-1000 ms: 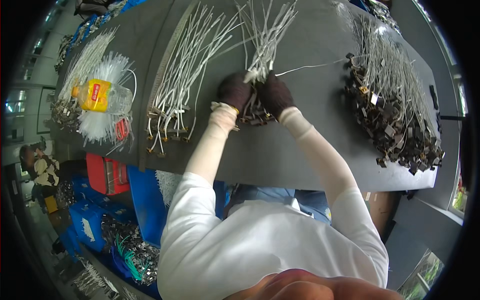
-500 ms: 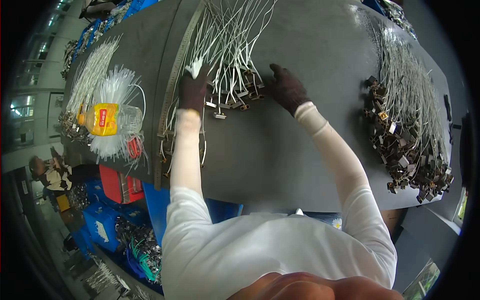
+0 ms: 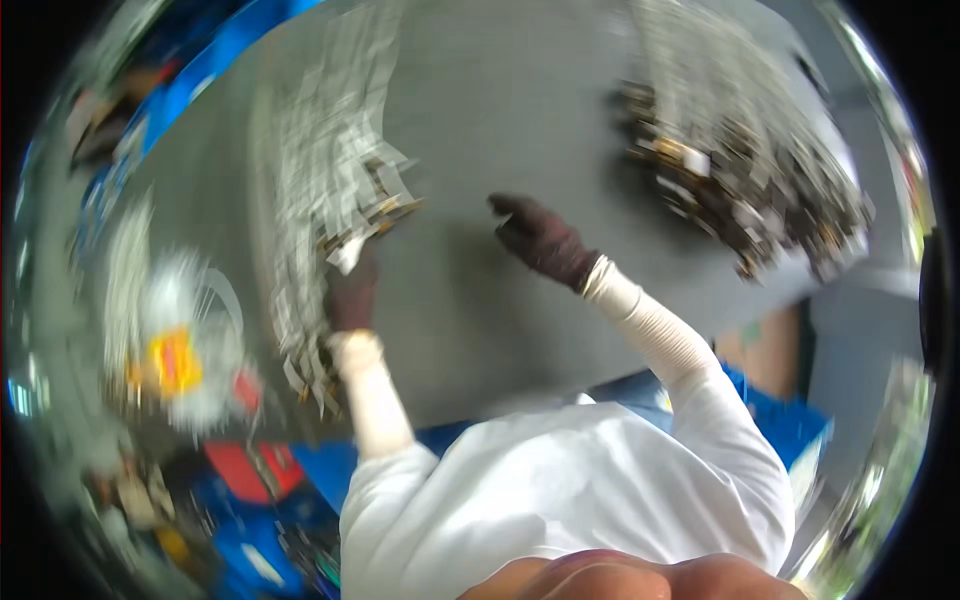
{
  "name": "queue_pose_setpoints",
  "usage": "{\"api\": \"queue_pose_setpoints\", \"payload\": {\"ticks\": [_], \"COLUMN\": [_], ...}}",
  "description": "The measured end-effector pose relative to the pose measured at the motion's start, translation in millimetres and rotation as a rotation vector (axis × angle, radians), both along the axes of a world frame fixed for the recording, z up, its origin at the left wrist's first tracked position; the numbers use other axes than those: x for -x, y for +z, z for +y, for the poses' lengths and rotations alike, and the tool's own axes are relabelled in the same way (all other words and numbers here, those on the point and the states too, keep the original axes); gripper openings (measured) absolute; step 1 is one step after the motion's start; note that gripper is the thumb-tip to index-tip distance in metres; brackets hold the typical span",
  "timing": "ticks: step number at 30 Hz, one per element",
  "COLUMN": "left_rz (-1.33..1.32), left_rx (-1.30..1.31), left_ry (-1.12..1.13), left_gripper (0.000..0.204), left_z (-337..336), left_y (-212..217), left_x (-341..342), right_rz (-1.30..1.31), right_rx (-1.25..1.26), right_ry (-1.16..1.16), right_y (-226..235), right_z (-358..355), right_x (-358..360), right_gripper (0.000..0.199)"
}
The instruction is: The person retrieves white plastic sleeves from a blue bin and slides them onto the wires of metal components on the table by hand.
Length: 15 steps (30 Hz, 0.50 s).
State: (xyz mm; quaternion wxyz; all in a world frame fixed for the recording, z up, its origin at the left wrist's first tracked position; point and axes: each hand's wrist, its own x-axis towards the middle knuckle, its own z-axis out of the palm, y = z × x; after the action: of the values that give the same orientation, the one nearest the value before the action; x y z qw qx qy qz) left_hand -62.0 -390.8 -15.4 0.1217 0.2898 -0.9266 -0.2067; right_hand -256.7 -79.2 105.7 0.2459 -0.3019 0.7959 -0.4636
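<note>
My left hand (image 3: 352, 292), in a dark maroon glove, is at the near end of a bundle of white wires (image 3: 330, 130) with small blocks on their ends. A small white piece (image 3: 346, 254) shows at its fingertips; blur hides how the fingers are set and whether they grip it. My right hand (image 3: 545, 243), gloved alike, hovers over the grey table (image 3: 480, 330) to the right of the bundle. Its thumb and fingers are apart, with nothing between them. More wires with blocks (image 3: 300, 350) lie along the left side of my left hand.
A large pile of wires with dark blocks (image 3: 740, 170) lies at the right. On the left are a bottle with a yellow label (image 3: 175, 360), clear plastic strands (image 3: 190, 290) and another wire bundle (image 3: 125, 270). A red case (image 3: 250, 472) stands beyond the table's near left edge.
The whole view has turned and blurred. The wire ends that lay between my hands are now further left, and my right hand is apart from them.
</note>
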Motion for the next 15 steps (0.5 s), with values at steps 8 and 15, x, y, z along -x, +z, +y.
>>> {"api": "queue_pose_setpoints", "payload": {"ticks": [8, 15], "left_rz": [-0.036, -0.113], "left_rx": [-1.418, -1.849], "left_ry": [-0.220, -0.392], "left_gripper": [0.025, 0.017], "left_z": [225.7, 367.7], "left_y": [137.8, 134.6], "left_x": [107.7, 134.3], "right_rz": [-0.369, -0.150], "right_rx": [0.312, 0.336], "right_ry": [-1.298, -1.287], "right_y": [-3.9, 23.9], "right_z": [269.1, 322.9], "right_x": [-45.6, 0.9], "right_gripper": [0.059, 0.072]}}
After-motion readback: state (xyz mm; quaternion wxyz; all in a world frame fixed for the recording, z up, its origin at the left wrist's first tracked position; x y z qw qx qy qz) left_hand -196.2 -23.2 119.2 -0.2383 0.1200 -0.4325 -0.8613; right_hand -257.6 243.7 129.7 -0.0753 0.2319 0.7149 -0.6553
